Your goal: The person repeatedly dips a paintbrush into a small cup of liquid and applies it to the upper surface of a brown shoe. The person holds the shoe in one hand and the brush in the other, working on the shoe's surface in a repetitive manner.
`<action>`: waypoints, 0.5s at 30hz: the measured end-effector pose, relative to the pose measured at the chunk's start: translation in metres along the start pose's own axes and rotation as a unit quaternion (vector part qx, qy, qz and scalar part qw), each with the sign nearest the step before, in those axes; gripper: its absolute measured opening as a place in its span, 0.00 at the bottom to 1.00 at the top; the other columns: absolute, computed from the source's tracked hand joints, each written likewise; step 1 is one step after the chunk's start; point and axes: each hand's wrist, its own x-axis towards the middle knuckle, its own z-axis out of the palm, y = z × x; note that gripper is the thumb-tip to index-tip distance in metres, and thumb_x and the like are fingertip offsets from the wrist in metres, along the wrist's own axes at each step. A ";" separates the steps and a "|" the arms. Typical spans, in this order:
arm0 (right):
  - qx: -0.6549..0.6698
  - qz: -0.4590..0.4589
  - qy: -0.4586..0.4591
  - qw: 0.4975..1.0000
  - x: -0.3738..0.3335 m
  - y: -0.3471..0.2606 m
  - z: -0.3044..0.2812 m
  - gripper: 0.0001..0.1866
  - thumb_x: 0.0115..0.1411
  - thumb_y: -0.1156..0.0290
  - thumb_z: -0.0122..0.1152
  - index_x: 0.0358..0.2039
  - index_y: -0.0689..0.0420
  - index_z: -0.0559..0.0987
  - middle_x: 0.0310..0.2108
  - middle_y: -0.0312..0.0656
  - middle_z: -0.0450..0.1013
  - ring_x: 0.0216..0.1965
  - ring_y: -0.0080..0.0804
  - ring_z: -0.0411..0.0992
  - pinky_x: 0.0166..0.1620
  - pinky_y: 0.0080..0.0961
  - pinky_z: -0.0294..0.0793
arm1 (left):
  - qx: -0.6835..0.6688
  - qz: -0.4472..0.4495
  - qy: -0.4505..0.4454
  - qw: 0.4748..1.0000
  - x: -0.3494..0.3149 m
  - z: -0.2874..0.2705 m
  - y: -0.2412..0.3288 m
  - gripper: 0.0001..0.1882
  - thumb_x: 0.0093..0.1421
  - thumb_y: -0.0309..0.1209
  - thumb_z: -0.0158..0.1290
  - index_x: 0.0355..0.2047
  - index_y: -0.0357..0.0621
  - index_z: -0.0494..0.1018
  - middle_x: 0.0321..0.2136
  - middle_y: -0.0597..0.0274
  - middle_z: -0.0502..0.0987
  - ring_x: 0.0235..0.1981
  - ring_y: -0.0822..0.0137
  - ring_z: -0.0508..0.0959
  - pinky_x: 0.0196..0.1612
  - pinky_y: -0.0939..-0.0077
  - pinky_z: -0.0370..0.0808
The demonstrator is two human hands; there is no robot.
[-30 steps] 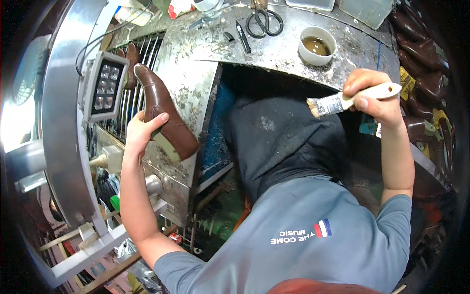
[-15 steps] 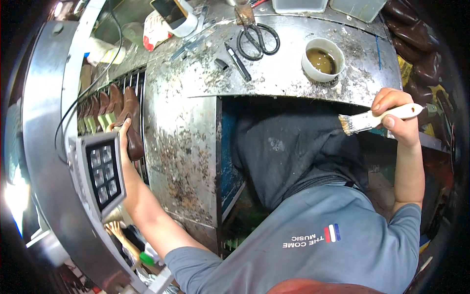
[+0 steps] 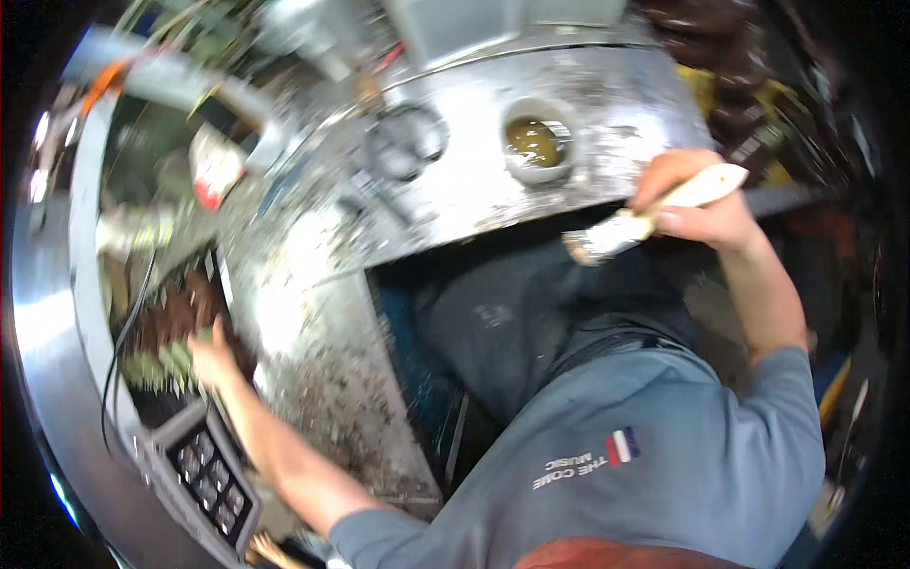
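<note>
My right hand (image 3: 692,204) is closed around the pale handle of a flat paintbrush (image 3: 607,237). Its bristles point left, over my lap and just off the table's front edge. At the left, my left hand (image 3: 216,360) reaches into a row of brown shoes (image 3: 185,308) with pale green parts. It seems closed on the end shoe, though motion blur smears the fingertips. A white cup (image 3: 538,176) of brownish liquid stands on the stained metal table (image 3: 455,213), beyond the brush and to its left.
Black-handled scissors (image 3: 408,142) and a blurred black marker (image 3: 382,197) lie left of the cup. Clear plastic bins (image 3: 455,33) stand at the back. A lamp (image 3: 207,484) hangs beside my left forearm. Glossy brown shoe shapes (image 3: 730,85) are piled at the far right.
The whole view has swung, so the table and cup appear farther left and the shoe row lower. The brush stays in my right hand; my left hand remains at the shoes.
</note>
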 end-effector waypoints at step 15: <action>-0.523 -0.146 0.419 0.728 -0.083 0.090 -0.187 0.14 0.60 0.61 0.67 0.46 0.46 0.80 0.36 0.41 0.81 0.35 0.42 0.80 0.37 0.33 0.80 | -0.228 0.088 0.034 0.969 -0.211 -0.152 0.048 0.26 0.64 0.38 0.58 0.56 0.31 0.71 0.54 0.45 0.76 0.56 0.48 0.75 0.60 0.59 0.69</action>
